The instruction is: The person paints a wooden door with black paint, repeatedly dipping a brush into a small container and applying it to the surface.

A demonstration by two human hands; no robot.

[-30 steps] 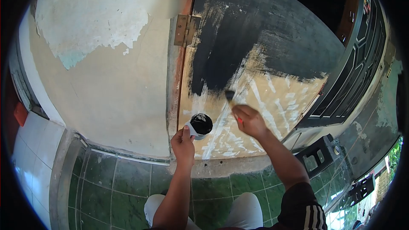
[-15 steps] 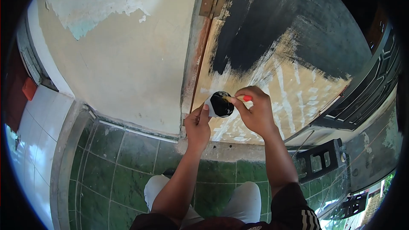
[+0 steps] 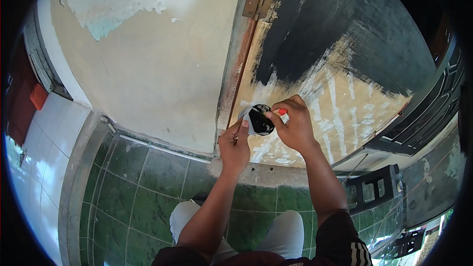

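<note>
brush [image 3: 274, 113] lies near-horizontal, bristles left in paint cup [image 3: 257, 119]; right hand [image 3: 294, 127] grip pinches handle, left hand [image 3: 234, 145] grip clasps cup.

Both forearms are bare from the elbows to the left hand [image 3: 235, 144] and the right hand [image 3: 294, 127], with no rings, watch or gloves visible. At the bottom right of the frame a black short sleeve [image 3: 345, 244] carries white stripes. Light grey trousers [image 3: 286, 231] cover the knees at the bottom centre.
</note>
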